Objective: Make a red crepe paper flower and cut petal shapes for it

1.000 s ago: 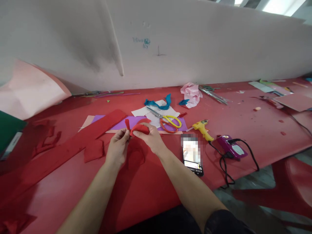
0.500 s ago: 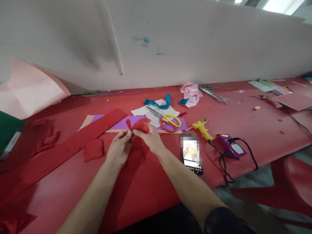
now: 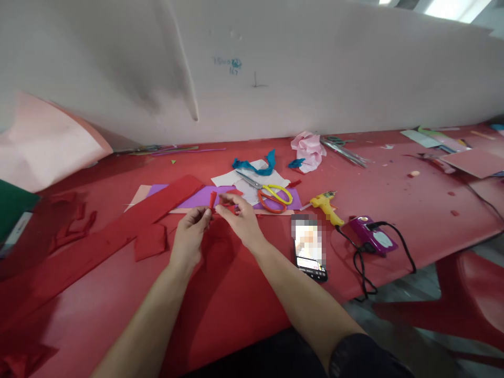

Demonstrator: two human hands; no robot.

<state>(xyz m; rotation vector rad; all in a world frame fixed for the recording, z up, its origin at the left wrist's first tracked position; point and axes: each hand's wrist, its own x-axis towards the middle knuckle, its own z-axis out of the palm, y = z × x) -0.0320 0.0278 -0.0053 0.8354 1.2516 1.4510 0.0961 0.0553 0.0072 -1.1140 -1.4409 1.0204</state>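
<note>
Beyond the fingers [image 3: 200, 214], wall writing [image 3: 233, 71] reads "167", its upper line blurred; the left hand [image 3: 189, 233] pinches a half-hidden red roll [image 3: 212, 199], the right hand [image 3: 242, 218] loosely parted alongside.

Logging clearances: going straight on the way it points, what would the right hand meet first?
Probably the small red piece pinched in the left hand, though depth is unclear.

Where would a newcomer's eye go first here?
Probably to the center, where the left hand pinches a small red piece upright, with the right hand close beside it. Just beyond, scissors with one yellow and one orange-red handle lie open over white and purple sheets. To their right sits a yellow glue gun, with a lit phone nearer the person.
</note>
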